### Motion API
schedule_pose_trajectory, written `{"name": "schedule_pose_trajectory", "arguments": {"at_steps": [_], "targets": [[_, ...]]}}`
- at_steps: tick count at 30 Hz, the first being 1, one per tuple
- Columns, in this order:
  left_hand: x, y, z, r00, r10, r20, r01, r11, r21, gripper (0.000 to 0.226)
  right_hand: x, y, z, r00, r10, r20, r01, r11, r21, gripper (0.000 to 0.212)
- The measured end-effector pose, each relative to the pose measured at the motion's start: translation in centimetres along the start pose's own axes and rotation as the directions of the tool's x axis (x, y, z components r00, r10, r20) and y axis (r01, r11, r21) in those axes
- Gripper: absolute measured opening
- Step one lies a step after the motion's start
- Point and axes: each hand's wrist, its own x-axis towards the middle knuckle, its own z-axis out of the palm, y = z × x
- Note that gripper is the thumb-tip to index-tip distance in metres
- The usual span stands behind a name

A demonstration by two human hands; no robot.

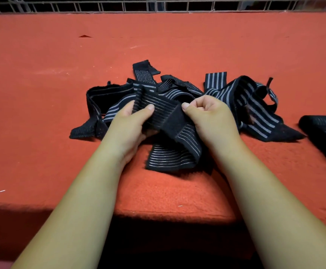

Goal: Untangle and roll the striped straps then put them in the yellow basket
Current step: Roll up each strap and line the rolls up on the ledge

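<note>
A tangled heap of black straps with grey stripes (241, 98) lies on the red cloth surface (158, 41). One thin-striped strap (170, 136) is lifted from the heap's near side, its loose end hanging down toward me. My left hand (131, 123) grips this strap from the left, thumb on top. My right hand (210, 117) pinches the same strap's black end, fingers curled into a fist. No yellow basket shows in the view.
A dark rolled strap bundle (325, 131) sits at the right edge. A metal wire fence (158, 5) runs along the far side. The near edge of the surface drops into shadow below my forearms.
</note>
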Motion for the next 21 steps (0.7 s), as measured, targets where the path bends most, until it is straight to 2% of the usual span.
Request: {"name": "schedule_pose_trajectory", "arguments": {"at_steps": [4,7,13,16,18,21], "targets": [[0.3,-0.3,-0.2,0.997,0.036,-0.069,-0.035,0.999,0.02,0.021,0.7,0.5,-1.0,0.999,0.032,0.016,-0.026,0.963,-0.268,0.024],[0.3,-0.4,0.3,0.996,0.024,-0.091,-0.026,0.999,-0.022,0.01,0.9,0.5,-1.2,1.0,0.0,0.023,0.01,0.906,-0.423,0.02],[0.5,0.0,-0.5,0.987,0.08,-0.14,-0.084,0.996,-0.016,0.014,1.1,0.8,-1.8,0.998,-0.059,-0.015,0.039,0.81,-0.585,0.012],[0.4,0.1,0.1,0.986,0.102,-0.135,-0.108,0.993,-0.043,0.017,0.4,0.6,-1.6,0.997,-0.073,0.004,0.061,0.8,-0.597,0.007],[0.2,0.0,0.5,0.99,0.098,-0.104,-0.103,0.994,-0.04,0.018,-0.2,0.2,-1.0,0.982,-0.164,0.088,0.185,0.815,-0.548,0.032],[-0.1,0.0,1.2,0.996,0.091,-0.003,-0.091,0.995,-0.049,0.021,-1.3,-0.7,0.7,0.919,-0.271,0.288,0.368,0.851,-0.374,0.078]]}}
